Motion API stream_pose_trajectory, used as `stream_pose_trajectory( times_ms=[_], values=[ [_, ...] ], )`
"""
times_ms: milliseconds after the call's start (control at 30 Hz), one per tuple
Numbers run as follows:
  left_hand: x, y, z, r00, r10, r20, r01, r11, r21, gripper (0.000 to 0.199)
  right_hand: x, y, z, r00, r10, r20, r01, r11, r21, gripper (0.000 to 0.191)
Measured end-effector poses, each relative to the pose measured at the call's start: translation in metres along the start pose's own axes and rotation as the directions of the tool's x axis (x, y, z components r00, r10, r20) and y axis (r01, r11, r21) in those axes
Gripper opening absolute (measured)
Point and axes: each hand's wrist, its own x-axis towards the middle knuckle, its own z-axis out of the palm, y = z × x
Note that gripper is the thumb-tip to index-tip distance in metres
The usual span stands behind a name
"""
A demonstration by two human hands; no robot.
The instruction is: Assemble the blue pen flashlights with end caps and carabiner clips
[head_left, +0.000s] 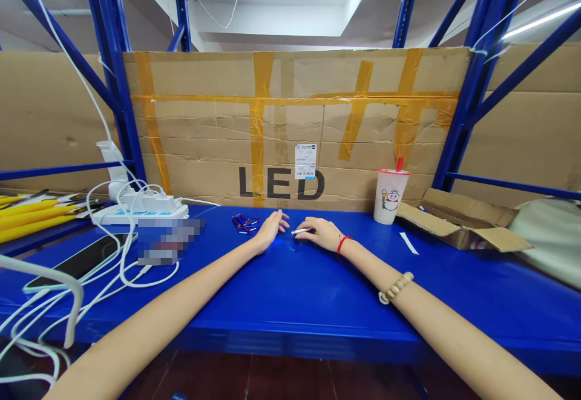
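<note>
My left hand (pixel 271 230) rests on its edge on the blue tabletop (pixel 290 291), fingers stretched out and holding nothing. Just left of it lies a small cluster of blue and purple metal clips (pixel 245 224) that look like carabiners. My right hand (pixel 323 233) is closed around a slim silver cylinder (pixel 302 231), whose end sticks out toward my left hand. The rest of the cylinder is hidden by my fingers, so its exact kind does not show. A faint bright blue patch shows on the tabletop between the hands.
At left are a power strip (pixel 140 209), tangled white cables (pixel 129 267), a phone (pixel 79 261) and yellow rods (pixel 36 218). A paper cup (pixel 389 200), a paper strip (pixel 408 243) and an open cardboard box (pixel 458 224) stand right. A cardboard panel (pixel 204 140) closes the back.
</note>
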Motion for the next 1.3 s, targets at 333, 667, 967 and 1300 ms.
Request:
stream_pose_trajectory(
  times_ms=[333,667,967,1300],
  values=[
    [0.001,-0.001,0.000,1.000,0.008,0.012,-0.008,1.000,0.012,0.036,-0.001,0.000,-0.002,0.999,0.036,-0.017,-0.037,0.998,-0.050,0.033],
    [0.000,-0.001,0.000,0.999,0.007,0.042,-0.009,0.999,0.047,0.039,0.000,0.001,0.001,0.998,0.055,-0.028,-0.056,0.997,-0.044,0.035],
    [-0.003,-0.001,-0.016,0.962,0.273,0.020,-0.158,0.493,0.856,0.031,0.001,0.014,0.011,0.989,0.147,-0.030,-0.149,0.985,-0.084,0.029],
    [-0.004,-0.008,-0.021,0.971,0.105,-0.215,0.201,0.133,0.971,0.049,-0.001,0.031,0.011,0.934,0.348,-0.086,-0.356,0.929,-0.103,0.025]
  ],
)
